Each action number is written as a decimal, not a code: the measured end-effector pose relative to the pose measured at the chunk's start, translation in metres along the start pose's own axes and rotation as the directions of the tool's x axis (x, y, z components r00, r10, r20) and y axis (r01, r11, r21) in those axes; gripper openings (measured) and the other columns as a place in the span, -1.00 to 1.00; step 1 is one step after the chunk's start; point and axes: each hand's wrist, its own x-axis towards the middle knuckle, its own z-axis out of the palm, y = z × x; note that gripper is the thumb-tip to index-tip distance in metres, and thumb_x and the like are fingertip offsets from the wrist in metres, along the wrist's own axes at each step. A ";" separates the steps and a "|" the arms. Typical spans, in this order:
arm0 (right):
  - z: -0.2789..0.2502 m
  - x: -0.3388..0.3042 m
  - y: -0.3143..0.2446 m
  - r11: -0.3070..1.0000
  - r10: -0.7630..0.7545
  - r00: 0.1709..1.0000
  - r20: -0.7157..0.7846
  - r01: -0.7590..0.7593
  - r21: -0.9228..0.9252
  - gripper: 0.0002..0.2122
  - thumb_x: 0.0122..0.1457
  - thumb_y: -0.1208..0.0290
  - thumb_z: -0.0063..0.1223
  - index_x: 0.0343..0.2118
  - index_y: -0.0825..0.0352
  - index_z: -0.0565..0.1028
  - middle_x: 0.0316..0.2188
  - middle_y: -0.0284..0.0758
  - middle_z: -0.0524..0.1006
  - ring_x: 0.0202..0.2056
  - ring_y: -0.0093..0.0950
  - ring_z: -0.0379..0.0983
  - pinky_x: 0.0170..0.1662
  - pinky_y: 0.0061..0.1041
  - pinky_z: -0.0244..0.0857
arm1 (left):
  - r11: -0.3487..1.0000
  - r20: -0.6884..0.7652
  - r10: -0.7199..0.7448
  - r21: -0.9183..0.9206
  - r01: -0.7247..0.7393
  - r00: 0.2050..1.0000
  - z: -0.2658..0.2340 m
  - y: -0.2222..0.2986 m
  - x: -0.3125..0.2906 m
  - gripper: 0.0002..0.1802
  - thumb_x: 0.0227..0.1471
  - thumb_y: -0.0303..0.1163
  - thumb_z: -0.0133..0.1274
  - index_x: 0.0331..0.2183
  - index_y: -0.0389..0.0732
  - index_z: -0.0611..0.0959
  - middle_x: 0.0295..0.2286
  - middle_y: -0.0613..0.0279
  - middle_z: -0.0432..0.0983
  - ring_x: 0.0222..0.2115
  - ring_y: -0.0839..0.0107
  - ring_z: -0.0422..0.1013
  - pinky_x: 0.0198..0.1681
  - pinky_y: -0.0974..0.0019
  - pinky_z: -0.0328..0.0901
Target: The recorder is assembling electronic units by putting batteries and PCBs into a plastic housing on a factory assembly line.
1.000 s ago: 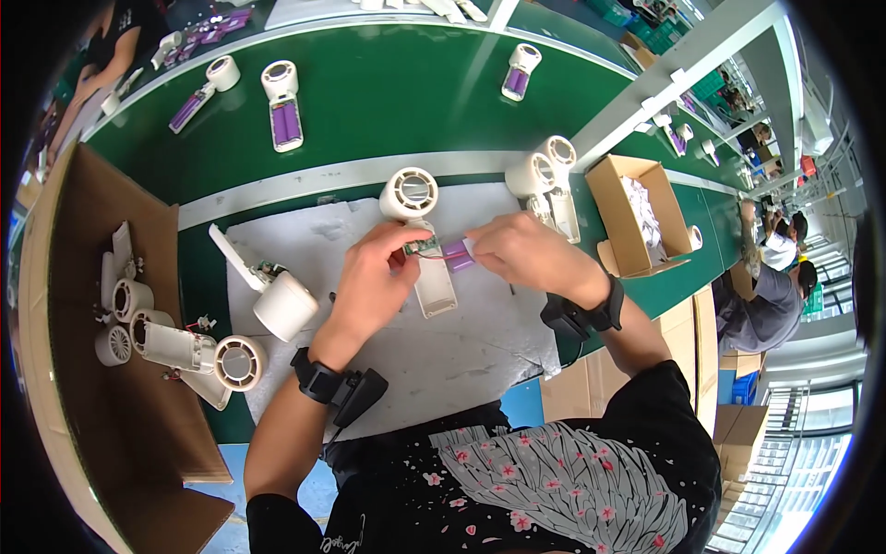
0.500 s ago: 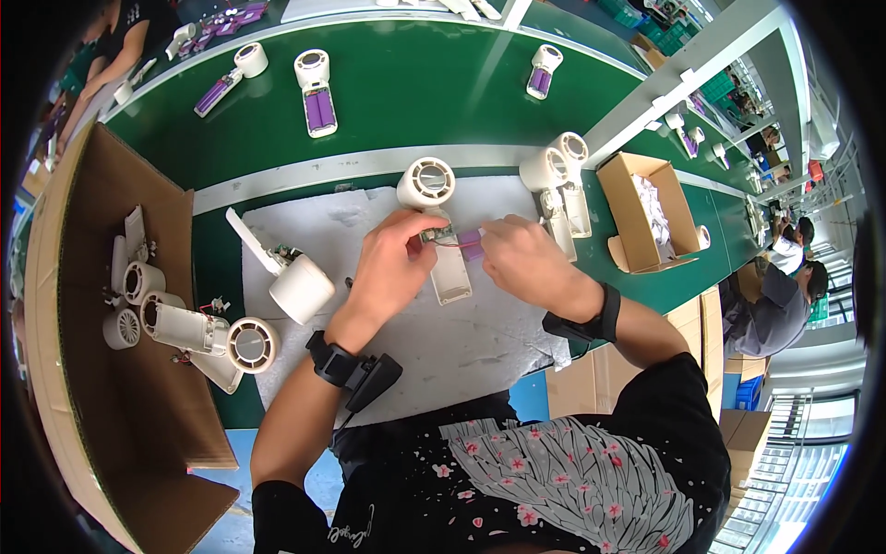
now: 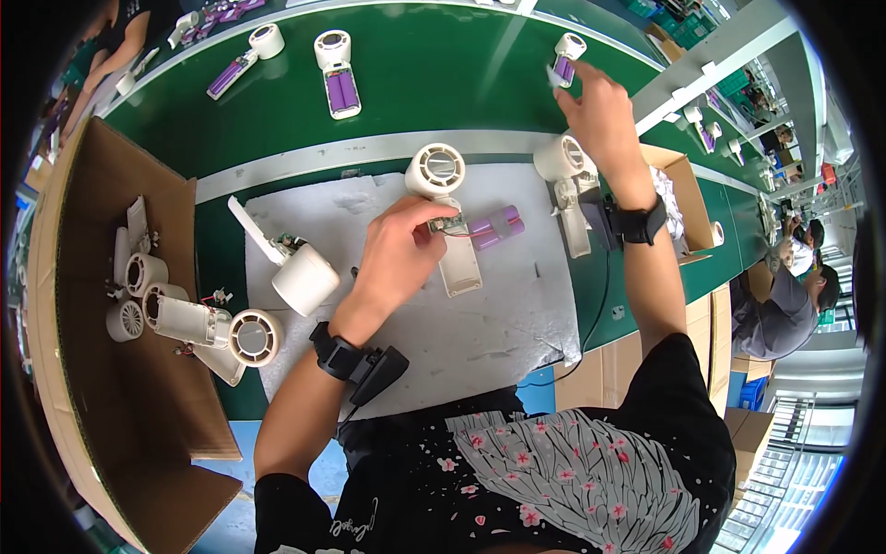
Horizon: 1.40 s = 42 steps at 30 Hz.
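Note:
A white handheld fan (image 3: 437, 169) lies on the grey mat with its handle shell (image 3: 461, 273) pointing towards me. My left hand (image 3: 399, 254) pinches a small green circuit board (image 3: 447, 223) at the top of that handle. Red wires run from the board to a purple battery pack (image 3: 498, 227) resting on the mat to the right. Raised over the green belt, my right hand (image 3: 600, 115) holds a small translucent strip (image 3: 554, 78) at its fingertips. Just behind those fingertips is another fan with purple batteries (image 3: 564, 70), partly hidden.
An open cardboard box (image 3: 69, 305) with fan parts stands at the left. Beside it on the mat lies an opened fan (image 3: 305, 280). More fan bodies (image 3: 559, 159) lie at the mat's right edge, near a small carton (image 3: 688, 185). A white frame post (image 3: 711, 78) rises behind.
My right hand has left the battery pack and swung up and right over the belt. The pack now lies uncovered on the mat. My left hand stays at the circuit board.

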 end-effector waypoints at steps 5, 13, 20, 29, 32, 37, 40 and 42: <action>-0.068 -0.042 -0.101 0.542 -0.598 0.769 0.228 0.178 0.822 -0.72 0.06 0.38 0.13 -0.13 0.21 0.57 -0.47 -0.38 0.59 -0.56 -0.54 0.47 -0.49 -0.56 0.33 | 0.996 -0.021 -0.085 0.000 0.085 0.996 -0.008 -0.008 -0.002 -0.68 -0.15 -0.67 0.06 -0.27 -0.22 0.66 -0.36 0.13 0.53 -0.49 0.32 0.48 -0.37 0.34 0.39; -0.089 -0.071 -0.133 0.219 -0.665 0.705 -0.246 0.499 0.839 -0.83 0.10 0.35 0.06 -0.26 -0.05 0.60 -0.45 -0.49 0.60 -0.54 -0.63 0.45 -0.56 -0.72 0.24 | 0.995 -0.003 -0.096 0.019 0.096 0.995 -0.008 0.002 0.006 -0.67 -0.17 -0.65 0.07 -0.26 -0.21 0.67 -0.36 0.12 0.53 -0.51 0.35 0.46 -0.38 0.34 0.38; -0.096 -0.090 -0.110 0.263 -0.549 0.835 -0.041 0.219 0.940 -0.84 0.07 0.39 0.07 -0.30 0.02 0.61 -0.46 -0.47 0.60 -0.53 -0.62 0.46 -0.54 -0.70 0.25 | 0.996 0.009 -0.093 0.005 0.093 0.996 -0.009 -0.004 0.003 -0.65 -0.16 -0.65 0.08 -0.24 -0.19 0.68 -0.32 0.16 0.54 -0.51 0.41 0.46 -0.36 0.38 0.39; -0.094 -0.071 -0.076 0.388 -0.521 0.765 0.379 -0.183 0.903 -0.83 0.02 0.49 0.08 -0.32 0.16 0.63 -0.45 -0.41 0.60 -0.49 -0.58 0.48 -0.50 -0.64 0.28 | 0.998 -0.031 -0.066 0.019 0.067 0.997 -0.006 -0.006 0.009 -0.63 -0.14 -0.65 0.08 -0.22 -0.14 0.69 -0.29 0.18 0.55 -0.49 0.44 0.45 -0.34 0.43 0.39; -0.022 -0.075 -0.056 0.651 -0.462 0.861 0.212 0.167 0.741 -0.58 -0.14 0.72 0.15 -0.12 0.28 0.55 -0.31 -0.21 0.55 -0.35 -0.30 0.51 -0.26 -0.45 0.40 | 0.995 -0.055 -0.083 0.044 0.085 0.995 -0.011 -0.006 0.004 -0.63 -0.14 -0.65 0.08 -0.21 -0.13 0.69 -0.29 0.17 0.55 -0.49 0.43 0.45 -0.34 0.42 0.39; 0.026 -0.097 -0.053 0.809 -0.392 0.859 0.331 0.150 0.569 -0.60 -0.19 0.71 0.20 -0.18 0.34 0.54 -0.23 -0.27 0.51 -0.30 -0.26 0.48 -0.22 -0.43 0.42 | 0.987 0.011 -0.145 0.066 0.144 0.989 -0.015 0.000 0.004 -0.58 -0.10 -0.66 0.07 -0.15 -0.13 0.68 -0.20 0.18 0.52 -0.39 0.48 0.45 -0.26 0.46 0.38; 0.033 -0.098 -0.050 0.787 -0.388 0.852 0.352 0.108 0.607 -0.61 -0.20 0.67 0.22 -0.19 0.34 0.54 -0.24 -0.27 0.52 -0.31 -0.28 0.49 -0.23 -0.44 0.43 | 0.982 0.030 -0.175 0.077 0.172 0.984 -0.017 -0.001 0.003 -0.56 -0.09 -0.67 0.07 -0.13 -0.12 0.68 -0.16 0.19 0.50 -0.34 0.51 0.46 -0.23 0.48 0.38; 0.035 -0.099 -0.047 0.746 -0.385 0.843 0.376 0.044 0.665 -0.61 -0.21 0.64 0.25 -0.20 0.33 0.54 -0.29 -0.25 0.54 -0.34 -0.32 0.50 -0.23 -0.46 0.42 | 0.983 0.009 -0.171 0.073 0.170 0.985 -0.017 -0.002 0.003 -0.56 -0.09 -0.66 0.08 -0.13 -0.09 0.69 -0.16 0.20 0.51 -0.36 0.52 0.46 -0.25 0.48 0.38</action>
